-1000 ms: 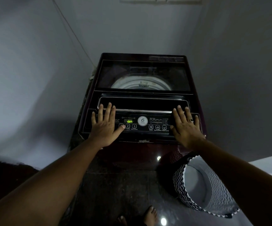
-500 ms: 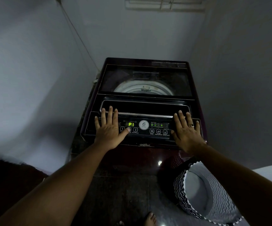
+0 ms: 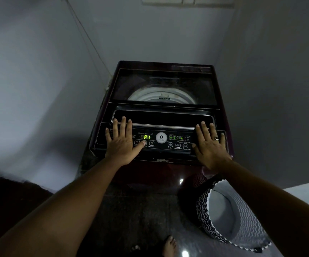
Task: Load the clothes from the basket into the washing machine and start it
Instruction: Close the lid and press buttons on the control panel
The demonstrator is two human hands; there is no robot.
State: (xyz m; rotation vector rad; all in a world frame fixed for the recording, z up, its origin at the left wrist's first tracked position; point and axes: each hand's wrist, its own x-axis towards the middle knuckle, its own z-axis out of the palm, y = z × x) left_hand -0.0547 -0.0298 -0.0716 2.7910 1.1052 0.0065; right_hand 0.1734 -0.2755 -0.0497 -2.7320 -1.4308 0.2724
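A dark maroon top-loading washing machine [image 3: 161,110] stands in a corner with its glass lid [image 3: 163,86] down; the white drum rim shows through it. The control panel [image 3: 177,140] is lit, its green display reading P1. My left hand [image 3: 121,140] lies flat on the panel's left end, fingers straight, the thumb tip on the middle numbered button. My right hand [image 3: 210,143], with a ring, lies flat on the panel's right end. The black-and-white zigzag laundry basket [image 3: 238,225] sits on the floor to the right; no clothes show inside it.
Grey walls close in on the left, back and right of the machine. A thin cord [image 3: 87,36] runs down the left wall. My bare foot [image 3: 169,246] stands on the dark tiled floor in front of the machine.
The display changed from "on" to "P1" and more green lights came on. My left thumb slid right from the first button to the middle one. Both hands stayed flat on the panel.
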